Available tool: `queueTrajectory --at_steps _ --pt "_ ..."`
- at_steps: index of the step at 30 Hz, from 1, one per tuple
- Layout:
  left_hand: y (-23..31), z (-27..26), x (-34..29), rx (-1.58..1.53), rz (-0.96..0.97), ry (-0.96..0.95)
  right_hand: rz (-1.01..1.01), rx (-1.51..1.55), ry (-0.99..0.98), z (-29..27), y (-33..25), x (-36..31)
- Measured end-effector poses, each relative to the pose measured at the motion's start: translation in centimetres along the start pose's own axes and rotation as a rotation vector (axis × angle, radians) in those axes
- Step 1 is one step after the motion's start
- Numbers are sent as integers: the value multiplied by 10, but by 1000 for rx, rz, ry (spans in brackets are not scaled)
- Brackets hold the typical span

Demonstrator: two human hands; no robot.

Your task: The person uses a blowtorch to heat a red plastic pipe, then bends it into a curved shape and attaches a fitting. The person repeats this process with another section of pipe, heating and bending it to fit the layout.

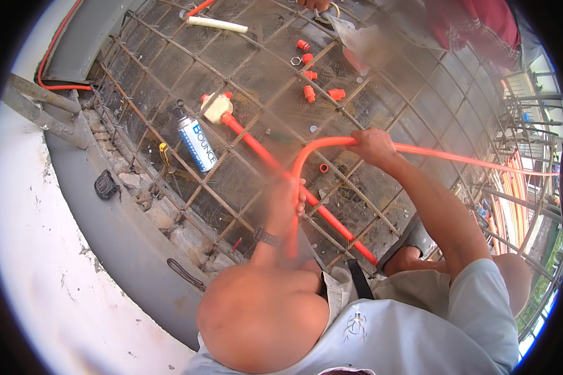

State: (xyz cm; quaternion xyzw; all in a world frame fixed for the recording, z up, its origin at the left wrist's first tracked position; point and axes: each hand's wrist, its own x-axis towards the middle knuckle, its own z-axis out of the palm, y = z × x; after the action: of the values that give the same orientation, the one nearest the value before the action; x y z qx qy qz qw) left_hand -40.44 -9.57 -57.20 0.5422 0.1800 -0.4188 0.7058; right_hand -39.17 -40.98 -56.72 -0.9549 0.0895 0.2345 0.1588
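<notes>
An orange plastic conduit (329, 142) is bent in a curve between my two hands. My right hand (374, 147) is closed round its upper part, and from there the conduit runs off to the right. Lower down, my left hand (283, 201) wraps round the other leg, whose end points down toward my knee; smearing blurs part of this hand. Behind the bend, a second orange conduit (254, 145) lies on the rebar grid, running from a cream junction box (216, 109) down to near my foot. A small red ring (323, 168) lies right of the left hand.
A spray can (197, 145), yellow-handled tool (164, 154) and tape measure (106, 185) lie to the left. Several red fittings (309, 94) and a white pipe (218, 24) lie farther off. Another person's hand (314, 4) shows at the top. Rebar (231, 81) crosses the floor.
</notes>
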Motion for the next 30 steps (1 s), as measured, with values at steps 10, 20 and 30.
queueTrajectory --at_steps 10,20,30 --pt "-3 8 -4 1 56 25 -254 58 19 -19 -3 6" --pt "-8 15 -3 -60 45 49 -153 635 -590 -28 -44 64" --pt "-16 25 7 -54 107 63 -237 661 -566 -37 -37 67"
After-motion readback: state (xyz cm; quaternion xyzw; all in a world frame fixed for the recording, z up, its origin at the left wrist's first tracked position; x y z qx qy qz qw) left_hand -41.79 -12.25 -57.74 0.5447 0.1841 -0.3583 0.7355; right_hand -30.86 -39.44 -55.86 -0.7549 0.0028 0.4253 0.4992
